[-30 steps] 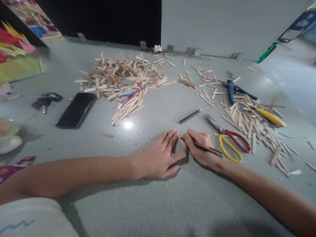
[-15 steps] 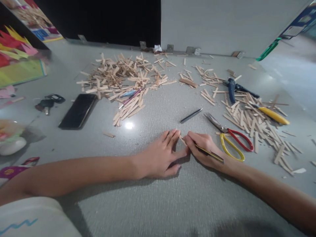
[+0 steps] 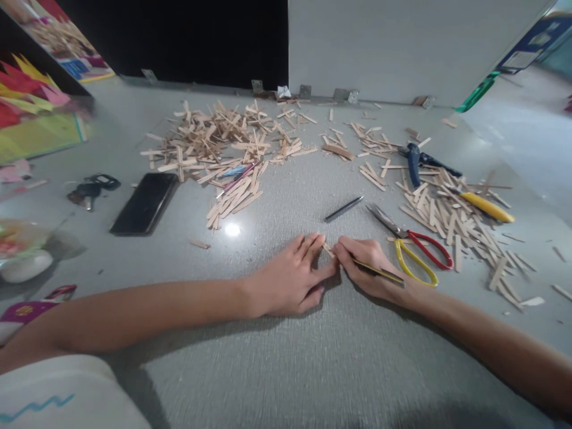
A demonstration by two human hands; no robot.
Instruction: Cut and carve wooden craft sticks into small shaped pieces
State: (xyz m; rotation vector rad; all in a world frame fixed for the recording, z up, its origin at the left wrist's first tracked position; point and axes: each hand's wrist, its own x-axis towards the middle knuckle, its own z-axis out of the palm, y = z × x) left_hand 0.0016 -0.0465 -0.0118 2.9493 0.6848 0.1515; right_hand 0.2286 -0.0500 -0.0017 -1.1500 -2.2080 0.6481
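Note:
My left hand (image 3: 290,275) rests on the grey table, its fingers spread around a small wooden stick (image 3: 328,248). One fingertip touches the stick's far end and another finger reaches its near end, steadying it. My right hand (image 3: 364,262) is closed around a yellow-and-black pencil (image 3: 379,273), whose back end points toward my wrist. The pencil's tip is hidden by my fingers, close to the stick. Just beyond my hands lies a dark pen (image 3: 344,208). Scissors (image 3: 404,235) with one red and one yellow handle lie beside my right hand.
Wooden sticks (image 3: 214,134) are heaped at the back left, and more sticks (image 3: 440,208) lie scattered right, with blue-handled cutters (image 3: 413,164) and a yellow-handled tool (image 3: 487,207). A phone (image 3: 143,204) and keys (image 3: 89,190) lie left. An upright panel (image 3: 379,47) stands behind.
The whole view has shifted slightly. Both hands stay at the stick with nearly the same grip, and the pencil's back end has tipped a little lower in angle.

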